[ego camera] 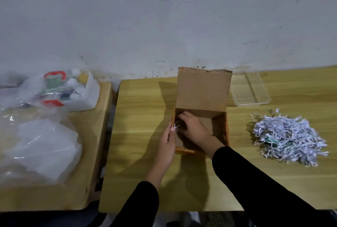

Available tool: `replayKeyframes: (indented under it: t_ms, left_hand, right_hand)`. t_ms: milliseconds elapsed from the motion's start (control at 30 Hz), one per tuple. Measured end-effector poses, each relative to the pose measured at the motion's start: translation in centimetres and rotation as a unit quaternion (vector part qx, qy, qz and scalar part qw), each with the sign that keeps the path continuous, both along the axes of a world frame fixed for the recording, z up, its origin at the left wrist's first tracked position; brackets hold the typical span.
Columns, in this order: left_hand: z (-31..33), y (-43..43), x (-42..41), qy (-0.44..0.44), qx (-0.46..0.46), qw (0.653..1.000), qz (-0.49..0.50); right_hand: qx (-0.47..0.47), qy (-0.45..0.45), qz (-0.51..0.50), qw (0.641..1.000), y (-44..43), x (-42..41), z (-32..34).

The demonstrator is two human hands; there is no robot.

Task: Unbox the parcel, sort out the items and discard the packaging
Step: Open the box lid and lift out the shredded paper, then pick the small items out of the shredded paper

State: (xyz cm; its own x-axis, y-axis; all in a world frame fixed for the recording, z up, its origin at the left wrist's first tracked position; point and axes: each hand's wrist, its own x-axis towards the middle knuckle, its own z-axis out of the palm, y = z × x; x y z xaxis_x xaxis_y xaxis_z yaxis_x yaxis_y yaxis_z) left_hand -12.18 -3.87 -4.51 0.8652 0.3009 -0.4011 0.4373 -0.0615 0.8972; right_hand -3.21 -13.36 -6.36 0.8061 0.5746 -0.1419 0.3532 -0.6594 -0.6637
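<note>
A brown cardboard box (204, 90) stands open in the middle of the wooden table, its back flap upright. My left hand (166, 141) grips the box's left wall from outside. My right hand (193, 126) reaches down inside the box at its left corner, fingers curled around a few white paper shreds (176, 128). A heap of white shredded paper (288, 135) lies on the table to the right of the box, with something green partly buried in it.
A clear plastic tray (249, 88) sits behind the box on the right. On a second table to the left stand a white bin of small items (87, 95) and clear plastic bags (42, 144). A wall runs along the back.
</note>
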Motion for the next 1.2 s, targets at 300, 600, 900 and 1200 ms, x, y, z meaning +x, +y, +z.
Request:
replayKeyframes:
  t_ms: [300, 600, 900, 1200]
  left_hand:
    - [0.3, -0.3, -0.1, -0.004, 0.025, 1.0, 0.005]
    - [2.7, -0.2, 1.0, 0.028, 0.097, 0.994, 0.044]
    - [4.7, -2.9, 2.6, 0.048, 0.23, 0.962, 0.14]
    - [4.1, -17.5, 4.9, -0.177, 0.277, 0.933, -0.148]
  right_hand:
    - [-0.001, 0.004, 0.038, 0.999, -0.1, -0.9, 0.7]
    - [-0.003, 0.026, -0.027, 0.999, -4.6, -1.5, 3.4]
    - [0.11, -0.055, -0.196, 0.973, -15.4, -0.8, 8.2]
    - [-0.045, -0.126, -0.237, 0.962, -28.3, -2.6, 4.8]
